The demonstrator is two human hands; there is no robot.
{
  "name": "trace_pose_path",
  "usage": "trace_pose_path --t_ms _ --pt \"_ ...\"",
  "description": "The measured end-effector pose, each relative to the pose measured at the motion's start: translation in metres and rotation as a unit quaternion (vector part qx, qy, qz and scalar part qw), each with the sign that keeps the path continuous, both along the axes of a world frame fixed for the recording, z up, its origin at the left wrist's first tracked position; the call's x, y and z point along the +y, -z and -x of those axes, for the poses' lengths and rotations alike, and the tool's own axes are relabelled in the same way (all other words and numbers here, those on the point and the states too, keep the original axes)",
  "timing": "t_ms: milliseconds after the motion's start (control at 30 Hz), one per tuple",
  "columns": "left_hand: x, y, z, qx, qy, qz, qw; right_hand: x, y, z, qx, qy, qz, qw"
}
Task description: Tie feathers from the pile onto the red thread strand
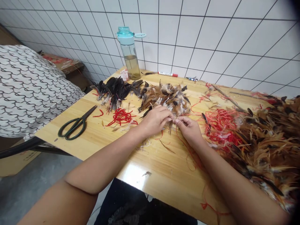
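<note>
My left hand [155,120] and my right hand [189,128] meet over the wooden table [150,175], fingertips pinched together on a small bunch of brown feathers [170,123]. Thin red thread trails down from my right hand. Just behind my hands lies a loose pile of brown feathers [167,97]. A heap of black feathers [114,89] sits further left, with a tangle of red thread [121,117] in front of it.
Green-handled scissors [76,125] lie at the table's left edge. A teal-capped water bottle [129,53] and a red marker [167,74] stand by the tiled wall. A large mass of tied feathers [264,143] covers the right. A person in patterned cloth [28,90] sits left.
</note>
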State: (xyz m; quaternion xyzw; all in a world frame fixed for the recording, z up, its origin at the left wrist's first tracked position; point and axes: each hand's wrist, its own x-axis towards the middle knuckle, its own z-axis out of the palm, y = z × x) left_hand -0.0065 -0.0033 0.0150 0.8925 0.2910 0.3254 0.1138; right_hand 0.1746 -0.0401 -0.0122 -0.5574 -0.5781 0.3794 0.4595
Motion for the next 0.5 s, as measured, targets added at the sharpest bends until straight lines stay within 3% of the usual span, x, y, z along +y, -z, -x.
trace_pose_path --t_ms 367,500 --pt "-0.0015 -0.0003 -0.0004 0.056 0.004 -0.011 0.998 -0.0010 -0.0003 0.0009 -0.056 -0.035 -0.025 0.998" --pt "-0.0014 0.0025 -0.0018 0.032 0.014 0.000 0.999 -0.0012 0.0005 0.0015 -0.050 -0.037 -0.027 0.998"
